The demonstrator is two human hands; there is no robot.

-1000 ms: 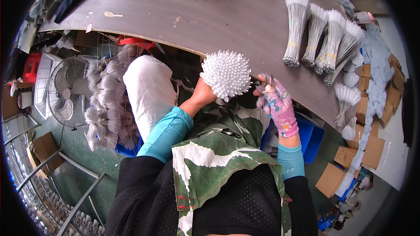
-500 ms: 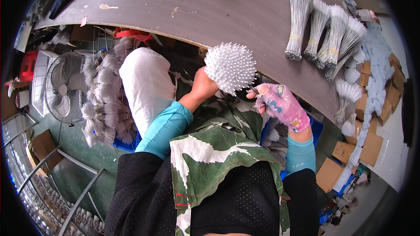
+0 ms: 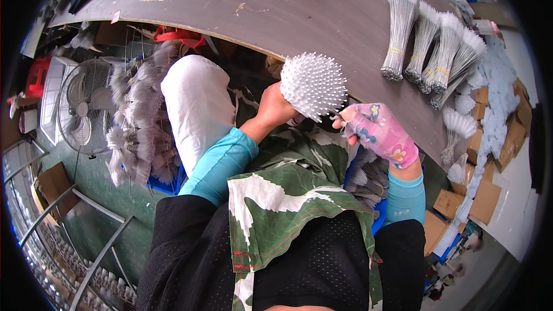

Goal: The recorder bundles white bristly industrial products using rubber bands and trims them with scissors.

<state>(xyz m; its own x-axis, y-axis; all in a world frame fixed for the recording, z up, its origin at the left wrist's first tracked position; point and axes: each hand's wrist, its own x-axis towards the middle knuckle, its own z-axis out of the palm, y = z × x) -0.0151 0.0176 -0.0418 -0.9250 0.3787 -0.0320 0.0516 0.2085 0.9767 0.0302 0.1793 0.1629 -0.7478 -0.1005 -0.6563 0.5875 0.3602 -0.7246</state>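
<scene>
The left hand [image 3: 276, 109] is gripping a white spiky ball [image 3: 314, 85] from below, at the grey table [image 3: 242, 6] edge. The right hand [image 3: 377, 132], in a pink floral glove, is pinching closed beside the ball, perhaps on a thin stem too small to make out.

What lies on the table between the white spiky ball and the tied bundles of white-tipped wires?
Head view: only bare grey table lies between the white spiky ball and the wire bundles.
</scene>
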